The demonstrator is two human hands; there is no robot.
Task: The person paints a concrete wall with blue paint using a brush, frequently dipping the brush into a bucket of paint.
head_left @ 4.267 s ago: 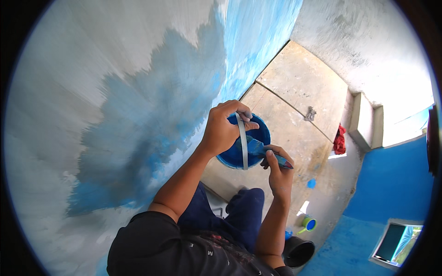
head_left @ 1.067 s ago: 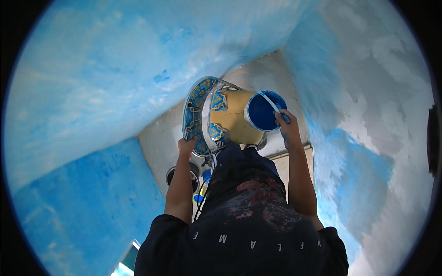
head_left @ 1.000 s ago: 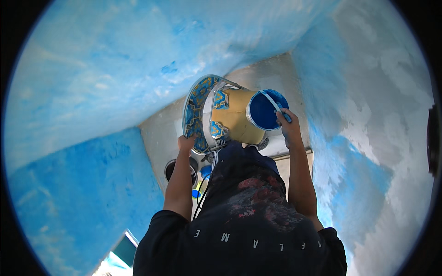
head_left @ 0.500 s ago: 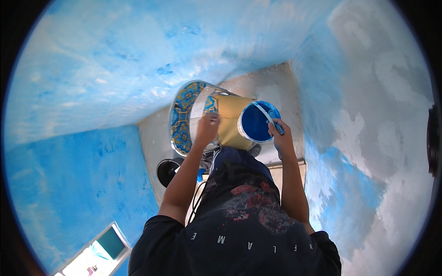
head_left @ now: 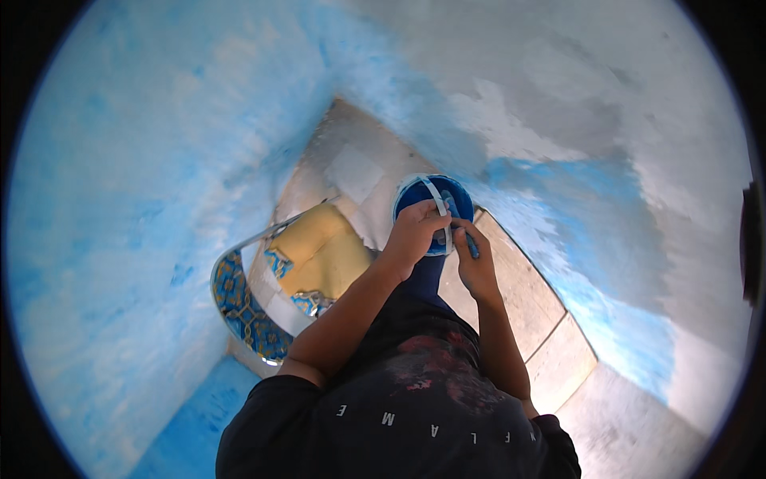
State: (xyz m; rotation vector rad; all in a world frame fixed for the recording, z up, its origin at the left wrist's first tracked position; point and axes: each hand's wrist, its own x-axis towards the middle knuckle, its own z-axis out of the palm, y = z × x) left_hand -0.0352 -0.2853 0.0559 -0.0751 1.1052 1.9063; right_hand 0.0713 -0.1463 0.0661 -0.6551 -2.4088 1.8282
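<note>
In front of my legs hangs a white bucket (head_left: 399,197) of dark blue paint (head_left: 415,194). A pale strap-like handle (head_left: 435,194) arches over its opening. My left hand (head_left: 412,235) is closed around that handle near the bucket's near side. Just to its right, my right hand (head_left: 475,259) grips a blue paint-covered brush handle (head_left: 471,244). The brush's far part slants into the bucket and its bristles cannot be made out. Both hands are close together, almost touching.
A folding chair (head_left: 227,299) with a blue patterned back and torn yellow seat (head_left: 323,251) stands to my left. Partly blue-painted walls meet in a corner ahead. Beside my right leg runs a tiled floor (head_left: 511,283) along the right wall (head_left: 574,231).
I have turned right, so the chair now lies further left. My left hand has come across from beside the chair to the bucket's handle, which my right hand held before along with the brush.
</note>
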